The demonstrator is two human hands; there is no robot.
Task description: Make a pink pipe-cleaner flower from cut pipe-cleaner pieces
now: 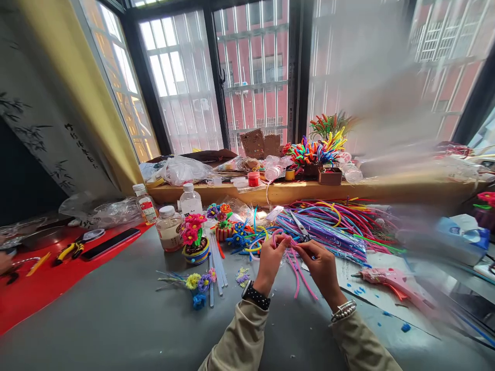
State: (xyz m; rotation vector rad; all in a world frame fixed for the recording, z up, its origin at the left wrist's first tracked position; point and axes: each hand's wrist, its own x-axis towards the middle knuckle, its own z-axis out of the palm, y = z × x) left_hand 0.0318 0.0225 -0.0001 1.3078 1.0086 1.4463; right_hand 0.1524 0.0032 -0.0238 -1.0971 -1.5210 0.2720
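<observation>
Both my hands work over the grey table (116, 319) at centre. My left hand (270, 260), with a black watch at the wrist, pinches the top of a pink pipe cleaner (299, 275). My right hand (320, 265), with silver bracelets, pinches the same pink strands, which trail down between the hands. Just beyond them lie scissors (299, 226) on a big heap of coloured pipe cleaners (332, 226). A small pot of pink pipe-cleaner flowers (195, 242) stands to the left.
A pink glue gun (390, 281) lies at right, clear glue sticks (217, 265) and small loose flowers (199, 283) at left. Bottles (169, 226) stand behind; pliers (71, 250) and a phone (110, 243) rest on a red mat. The wooden sill (309, 190) holds more crafts. The right side is blurred.
</observation>
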